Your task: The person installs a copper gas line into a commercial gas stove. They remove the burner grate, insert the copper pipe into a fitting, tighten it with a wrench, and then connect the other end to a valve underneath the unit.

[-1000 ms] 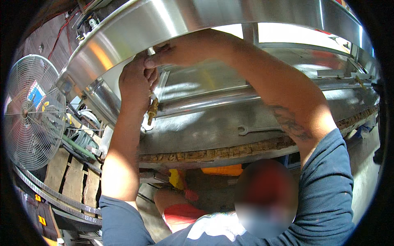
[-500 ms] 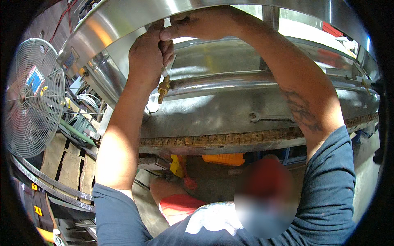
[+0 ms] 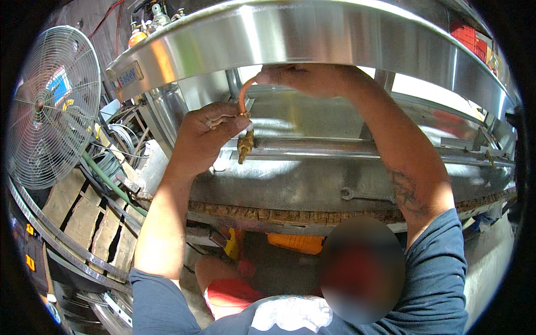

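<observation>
A bent copper tube (image 3: 243, 96) rises from a brass valve (image 3: 245, 146) mounted on a long steel pipe (image 3: 324, 147). My left hand (image 3: 209, 134) is closed, thumb and fingers pinching the lower end of the copper tube just above the valve. Under the lower edge of a wide stainless steel panel (image 3: 312, 39), my right hand (image 3: 318, 80) grips the tube's upper end, with some fingertips out of sight. On the metal shelf (image 3: 279, 184) below the pipe lies an open-end wrench (image 3: 368, 195), partly covered by my right forearm.
A wire-caged fan (image 3: 53, 106) stands at the left, above wooden pallet boards (image 3: 84, 229). Coiled hoses and cables (image 3: 106, 162) lie beside it. The shelf's near side has a rough wooden edge (image 3: 279, 216). An orange case (image 3: 296, 243) sits underneath.
The view has shifted, so the panel sits lower. My hands have moved apart: the left down to the tube's lower end, the right up at its upper end. The copper tube now shows.
</observation>
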Demonstrator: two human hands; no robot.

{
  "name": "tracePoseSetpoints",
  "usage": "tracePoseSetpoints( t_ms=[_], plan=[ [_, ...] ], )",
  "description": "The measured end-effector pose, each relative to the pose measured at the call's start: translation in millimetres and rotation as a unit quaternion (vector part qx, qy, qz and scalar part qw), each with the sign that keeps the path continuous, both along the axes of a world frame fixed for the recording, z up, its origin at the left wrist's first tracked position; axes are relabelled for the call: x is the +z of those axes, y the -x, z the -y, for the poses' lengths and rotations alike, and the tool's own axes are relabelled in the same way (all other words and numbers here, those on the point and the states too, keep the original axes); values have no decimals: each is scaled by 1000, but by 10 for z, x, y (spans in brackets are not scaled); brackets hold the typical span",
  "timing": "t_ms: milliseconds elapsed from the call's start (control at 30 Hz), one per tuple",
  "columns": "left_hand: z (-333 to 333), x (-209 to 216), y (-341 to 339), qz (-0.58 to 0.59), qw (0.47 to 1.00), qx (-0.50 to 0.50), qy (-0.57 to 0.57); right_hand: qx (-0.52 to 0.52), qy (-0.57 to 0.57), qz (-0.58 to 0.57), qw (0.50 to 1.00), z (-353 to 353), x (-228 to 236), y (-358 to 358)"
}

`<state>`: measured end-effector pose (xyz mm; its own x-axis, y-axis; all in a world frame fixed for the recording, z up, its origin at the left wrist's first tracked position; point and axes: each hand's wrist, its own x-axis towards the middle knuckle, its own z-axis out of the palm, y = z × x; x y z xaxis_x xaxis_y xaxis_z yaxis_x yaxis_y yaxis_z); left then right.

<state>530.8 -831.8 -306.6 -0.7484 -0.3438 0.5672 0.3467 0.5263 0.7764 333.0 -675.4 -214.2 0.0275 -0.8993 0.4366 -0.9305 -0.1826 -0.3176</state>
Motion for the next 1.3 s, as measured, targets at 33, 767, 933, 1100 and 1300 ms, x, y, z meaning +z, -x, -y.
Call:
tracePoseSetpoints(
  t_ms=[33, 767, 933, 1100, 1300],
  plan=[
    [-14, 26, 10, -14, 1000, 10, 6, 51, 53, 0, 997, 23, -7, -14],
    [-128, 572, -63, 121, 936, 132, 303, 89, 52, -59, 993, 179, -158, 68],
    [-132, 604, -70, 148, 947, 115, 262, 57, 43, -93, 993, 124, -97, 59],
    [-165, 592, -57, 139, 945, 127, 266, 91, 52, -60, 993, 152, -121, 42],
    [-206, 538, -45, 129, 959, 138, 210, 72, 31, -79, 994, 175, -90, 50]
  ],
)
